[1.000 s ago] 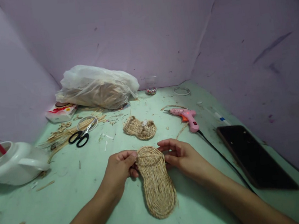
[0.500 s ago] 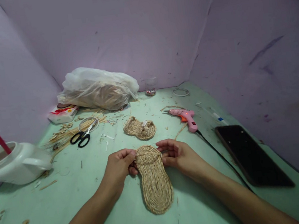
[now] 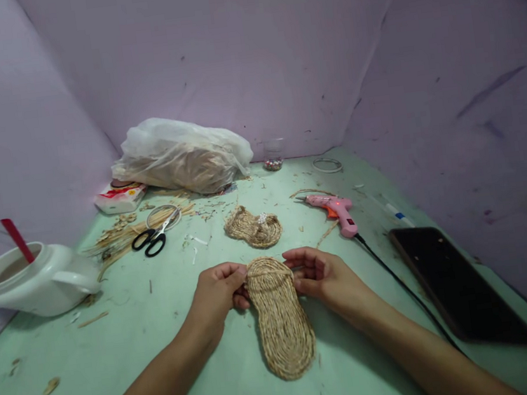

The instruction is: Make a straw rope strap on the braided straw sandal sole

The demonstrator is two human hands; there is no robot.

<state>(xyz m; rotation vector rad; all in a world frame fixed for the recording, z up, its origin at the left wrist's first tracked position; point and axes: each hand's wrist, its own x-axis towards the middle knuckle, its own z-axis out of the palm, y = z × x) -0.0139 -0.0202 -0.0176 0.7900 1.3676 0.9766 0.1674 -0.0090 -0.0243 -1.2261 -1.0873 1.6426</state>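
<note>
Hands [image 3: 224,289] [image 3: 324,276] pinching the far end of a woven sole [image 3: 282,317], long axis running away from the person, slightly leftward.

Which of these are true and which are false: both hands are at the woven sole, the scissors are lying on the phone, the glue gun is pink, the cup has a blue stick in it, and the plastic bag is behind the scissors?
1. Both hands, left and right, are at the woven sole. True.
2. The scissors lie on the phone. False: they are on the left side of the table, and the phone is on the right.
3. The glue gun is pink. True.
4. A blue stick stands in the white cup. False: the stick is red.
5. The plastic bag is behind the scissors. True.
</note>
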